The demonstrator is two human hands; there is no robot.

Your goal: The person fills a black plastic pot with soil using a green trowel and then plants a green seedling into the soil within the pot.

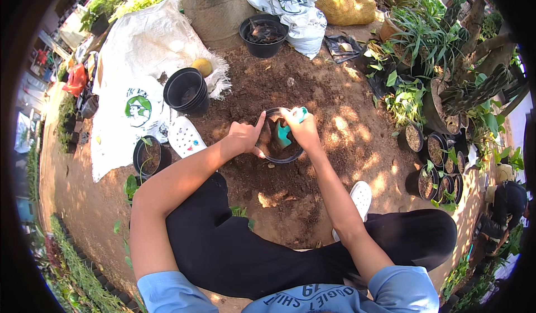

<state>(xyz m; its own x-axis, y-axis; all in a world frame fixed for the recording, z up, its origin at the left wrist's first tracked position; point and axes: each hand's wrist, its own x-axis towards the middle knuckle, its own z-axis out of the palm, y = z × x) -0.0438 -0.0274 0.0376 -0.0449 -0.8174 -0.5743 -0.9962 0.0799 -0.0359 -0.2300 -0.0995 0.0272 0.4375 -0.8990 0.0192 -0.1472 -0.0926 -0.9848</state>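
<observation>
A black plant pot (287,160) stands on the loose soil (240,89) between my legs, partly filled with brown soil. My left hand (244,137) steadies the pot from its left side, index finger along the wall and thumb lower on the rim. With my right hand (302,128) I grip a teal hand trowel (283,136); its blade points down inside the pot. The fingers wrap over the trowel's handle, so part of it is hidden. Just to the left of my left hand stands a stack of empty black pots (187,92).
A white sack (148,39) lies at the left with a round yellowish thing (202,66) on its edge. A pot with a seedling (149,158) stands near my left shoe. Another black pot (263,35) is ahead. Several small potted plants (435,148) line the right; a person (505,207) crouches beyond.
</observation>
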